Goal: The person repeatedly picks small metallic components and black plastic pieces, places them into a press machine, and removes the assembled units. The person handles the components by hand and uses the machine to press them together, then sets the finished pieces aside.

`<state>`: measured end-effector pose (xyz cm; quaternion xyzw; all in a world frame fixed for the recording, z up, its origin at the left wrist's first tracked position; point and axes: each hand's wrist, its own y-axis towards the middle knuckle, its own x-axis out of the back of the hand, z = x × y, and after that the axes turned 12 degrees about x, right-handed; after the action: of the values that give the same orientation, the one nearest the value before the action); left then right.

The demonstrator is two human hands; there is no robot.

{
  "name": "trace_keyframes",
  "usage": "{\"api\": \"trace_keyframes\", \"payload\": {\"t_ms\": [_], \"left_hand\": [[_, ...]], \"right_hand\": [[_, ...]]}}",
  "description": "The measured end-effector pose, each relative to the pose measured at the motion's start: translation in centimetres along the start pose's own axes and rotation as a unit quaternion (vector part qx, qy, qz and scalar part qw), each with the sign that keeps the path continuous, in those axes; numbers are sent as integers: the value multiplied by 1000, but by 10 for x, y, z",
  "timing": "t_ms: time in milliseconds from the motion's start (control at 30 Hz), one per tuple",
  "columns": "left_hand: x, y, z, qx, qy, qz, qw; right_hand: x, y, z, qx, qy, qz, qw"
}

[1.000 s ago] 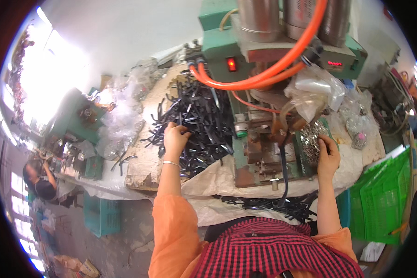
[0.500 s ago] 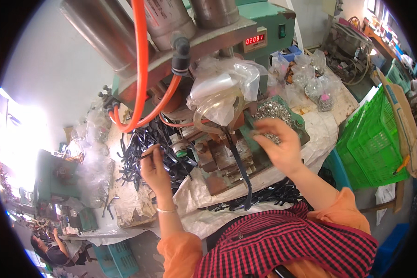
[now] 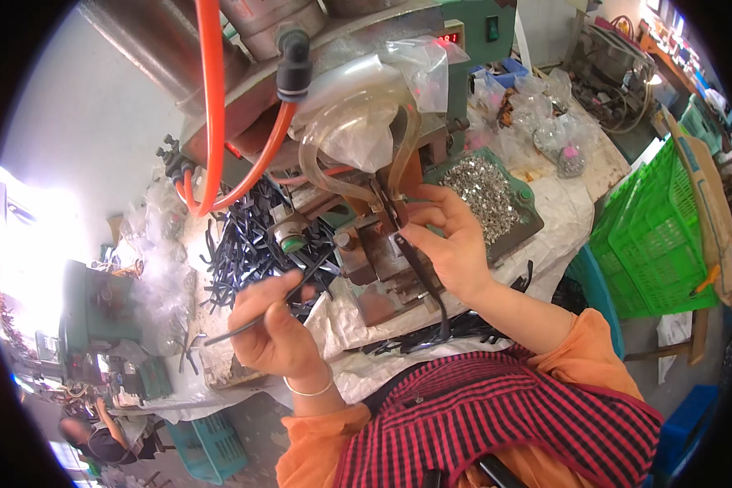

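Note:
My left hand (image 3: 275,332) is closed round a thin black bent strip (image 3: 229,333), to the left of the press. A second black strip (image 3: 425,281) lies on the press's metal die block (image 3: 374,259), its bent end pointing towards me. My right hand (image 3: 454,248) reaches in at the far end of that strip, thumb and forefinger pinched on what looks like a small silvery metal piece (image 3: 396,240). Just above are clear curved tubes (image 3: 317,154) and a plastic bag (image 3: 358,134) hanging from the press. The fingers partly hide the strip's far end.
Behind my right hand stands a tray of small shiny metal pieces (image 3: 481,193). A heap of black strips (image 3: 248,248) lies left of the press, near a green button (image 3: 292,242). Orange air hoses (image 3: 210,106) hang over it. A green crate (image 3: 647,236) stands right; a co-worker (image 3: 106,439) sits far left.
My right hand has moved left from beside the metal-piece tray to the strip on the die. My left hand has come nearer me, bringing a black strip away from the heap.

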<state>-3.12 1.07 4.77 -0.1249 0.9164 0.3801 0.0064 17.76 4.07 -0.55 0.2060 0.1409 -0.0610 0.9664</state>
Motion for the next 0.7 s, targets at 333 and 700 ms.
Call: {"api": "trace_keyframes", "payload": {"t_ms": [333, 700], "left_hand": [[-26, -26, 12, -105, 188, 150, 965], [-46, -42, 36, -247, 278, 223, 901]], "right_hand": [[62, 2, 25, 194, -391, 112, 893], [130, 23, -39, 128, -537, -9, 834]]}}
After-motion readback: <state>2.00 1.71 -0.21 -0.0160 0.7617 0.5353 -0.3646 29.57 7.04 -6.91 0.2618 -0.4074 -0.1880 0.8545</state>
